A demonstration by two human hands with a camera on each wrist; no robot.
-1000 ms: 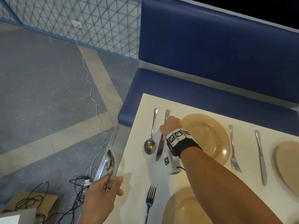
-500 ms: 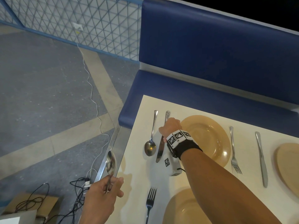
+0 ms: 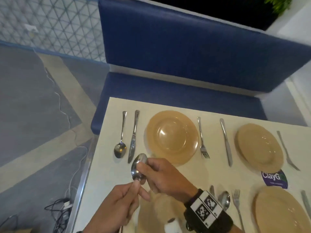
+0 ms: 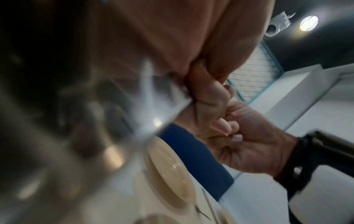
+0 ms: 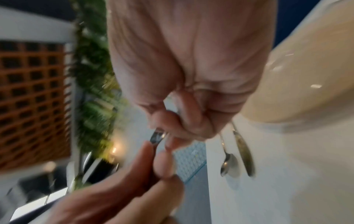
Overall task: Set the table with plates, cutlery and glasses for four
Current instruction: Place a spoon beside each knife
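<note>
A steel spoon [image 3: 138, 167] hangs over the cream table [image 3: 104, 167], held from both ends. My left hand [image 3: 135, 185] pinches its handle from below, and my right hand [image 3: 145, 166] curls over its bowl. The right wrist view shows a sliver of that spoon [image 5: 158, 137] between both hands' fingertips. Beyond lie the far left tan plate [image 3: 171, 137] with a spoon [image 3: 120, 148], knife [image 3: 133, 137] and fork [image 3: 202, 140]. A second far plate [image 3: 259, 147] has a knife [image 3: 226, 142] and fork [image 3: 287, 152]. Two near plates [image 3: 282, 211] [image 3: 151, 214] sit under my arms.
A spoon [image 3: 224, 200] and fork [image 3: 237, 204] lie between the near plates. A blue sticker [image 3: 274, 179] marks the table. The blue bench [image 3: 185, 91] runs along the far edge. Cables [image 3: 62, 207] trail on the floor left of the table.
My right hand left the knife at the far left setting and drew back to the spoon. My left hand carried the spoon rightward, from beyond the table's edge to over the table.
</note>
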